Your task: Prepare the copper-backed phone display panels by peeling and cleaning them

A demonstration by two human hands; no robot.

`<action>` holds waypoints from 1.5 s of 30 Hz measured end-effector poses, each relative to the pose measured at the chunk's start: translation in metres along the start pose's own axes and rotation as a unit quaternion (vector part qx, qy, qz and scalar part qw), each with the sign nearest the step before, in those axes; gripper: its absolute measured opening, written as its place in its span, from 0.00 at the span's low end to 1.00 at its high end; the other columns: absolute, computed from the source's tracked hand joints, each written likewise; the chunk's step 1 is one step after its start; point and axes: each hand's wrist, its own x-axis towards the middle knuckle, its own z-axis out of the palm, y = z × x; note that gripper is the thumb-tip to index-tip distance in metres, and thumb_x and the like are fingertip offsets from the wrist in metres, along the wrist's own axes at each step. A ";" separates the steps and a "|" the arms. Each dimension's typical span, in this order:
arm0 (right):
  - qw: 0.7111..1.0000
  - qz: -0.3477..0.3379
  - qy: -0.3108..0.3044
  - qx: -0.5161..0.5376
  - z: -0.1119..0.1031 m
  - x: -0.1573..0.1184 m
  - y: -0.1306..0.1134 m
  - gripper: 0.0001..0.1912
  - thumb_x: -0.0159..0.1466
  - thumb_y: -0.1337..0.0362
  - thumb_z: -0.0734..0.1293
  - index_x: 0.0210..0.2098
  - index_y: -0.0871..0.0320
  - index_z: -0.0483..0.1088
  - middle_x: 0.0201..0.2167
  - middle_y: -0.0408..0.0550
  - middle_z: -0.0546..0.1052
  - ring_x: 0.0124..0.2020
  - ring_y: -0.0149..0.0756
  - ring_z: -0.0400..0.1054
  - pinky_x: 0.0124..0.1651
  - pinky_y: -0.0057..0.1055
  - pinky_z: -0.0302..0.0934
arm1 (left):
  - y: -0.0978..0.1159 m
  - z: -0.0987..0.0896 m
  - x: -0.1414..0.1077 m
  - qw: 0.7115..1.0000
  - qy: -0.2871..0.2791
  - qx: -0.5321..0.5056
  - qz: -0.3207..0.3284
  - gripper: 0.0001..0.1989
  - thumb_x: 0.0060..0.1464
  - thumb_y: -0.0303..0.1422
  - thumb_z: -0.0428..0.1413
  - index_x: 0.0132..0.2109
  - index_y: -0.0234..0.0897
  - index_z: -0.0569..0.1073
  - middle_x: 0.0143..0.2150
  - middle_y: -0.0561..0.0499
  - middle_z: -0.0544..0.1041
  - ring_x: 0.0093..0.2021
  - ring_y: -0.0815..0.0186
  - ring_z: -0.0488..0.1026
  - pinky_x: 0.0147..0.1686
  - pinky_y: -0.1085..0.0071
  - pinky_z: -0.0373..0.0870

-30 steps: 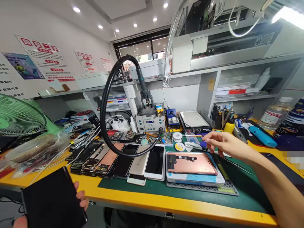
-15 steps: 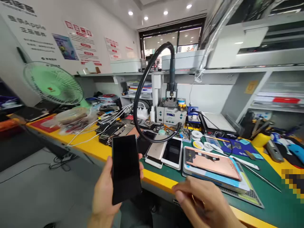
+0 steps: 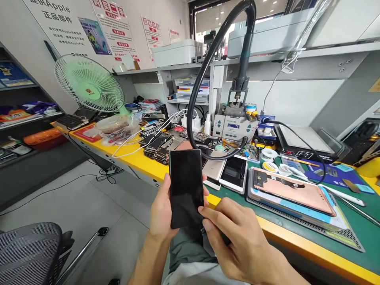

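Head view: right hand [image 3: 237, 233] was apart from the black phone [image 3: 186, 186] half a second ago, now its fingertips are at the phone's lower right corner. Left hand grip [image 3: 160, 209] is firm around the sides, dark face toward camera, just in front of the bench [image 3: 279, 233]. Right thumb and index close together — can't tell if they pinch anything. Both hands now on one phone.

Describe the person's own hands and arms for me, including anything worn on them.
The left hand and right hand are ungloved, with no cables or markings visible. The visible forearms are bare: no sleeve, watch or bracelet shows. Pale clothing and greyish-green trousers appear between them.
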 end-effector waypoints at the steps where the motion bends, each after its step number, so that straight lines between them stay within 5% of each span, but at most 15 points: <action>1: 1.000 -0.002 -0.001 -0.003 0.002 0.000 0.000 0.13 0.66 0.73 0.63 0.49 0.63 0.73 0.30 0.50 0.72 0.27 0.35 0.63 0.27 0.31 0.57 | 0.000 -0.001 0.001 1.000 -0.001 0.006 0.000 0.37 0.65 0.56 0.42 0.54 0.26 0.78 0.41 0.36 0.81 0.37 0.54 0.78 0.42 0.60 0.74; 10: 1.000 0.011 -0.001 -0.018 0.004 -0.001 0.004 0.16 0.66 0.72 0.63 0.52 0.65 0.73 0.31 0.52 0.70 0.29 0.37 0.63 0.27 0.32 0.58 | -0.003 0.001 0.006 0.998 0.046 0.020 0.032 0.30 0.61 0.52 0.52 0.55 0.30 0.79 0.48 0.37 0.82 0.48 0.46 0.79 0.47 0.54 0.77; 18: 0.997 0.050 0.025 -0.060 0.004 0.005 0.013 0.21 0.68 0.70 0.62 0.60 0.64 0.68 0.34 0.52 0.67 0.32 0.38 0.61 0.30 0.34 0.60 | -0.007 -0.002 0.007 0.991 0.110 0.047 0.063 0.24 0.61 0.51 0.54 0.50 0.38 0.82 0.49 0.44 0.83 0.52 0.48 0.78 0.51 0.58 0.76; 26: 0.999 -0.027 0.022 -0.012 0.006 0.000 0.010 0.14 0.63 0.71 0.65 0.49 0.65 0.74 0.30 0.50 0.65 0.30 0.39 0.59 0.28 0.34 0.55 | -0.005 -0.003 0.011 0.996 0.035 0.054 0.057 0.29 0.63 0.53 0.49 0.55 0.33 0.78 0.51 0.39 0.81 0.52 0.45 0.78 0.50 0.53 0.76; 34: 0.998 0.019 0.040 -0.032 -0.002 0.007 0.014 0.18 0.65 0.71 0.63 0.53 0.69 0.73 0.33 0.54 0.67 0.32 0.39 0.61 0.30 0.35 0.58 | -0.009 -0.001 0.011 0.997 0.032 0.033 0.057 0.27 0.65 0.50 0.48 0.55 0.35 0.79 0.50 0.41 0.82 0.52 0.48 0.78 0.51 0.54 0.75; 45: 0.998 -0.059 -0.009 0.006 0.018 -0.006 0.001 0.14 0.62 0.68 0.63 0.44 0.66 0.77 0.28 0.51 0.66 0.28 0.39 0.57 0.27 0.34 0.53 | -0.002 0.003 0.014 1.000 -0.012 -0.014 0.022 0.32 0.68 0.51 0.39 0.56 0.31 0.76 0.48 0.37 0.82 0.43 0.50 0.81 0.35 0.61 0.76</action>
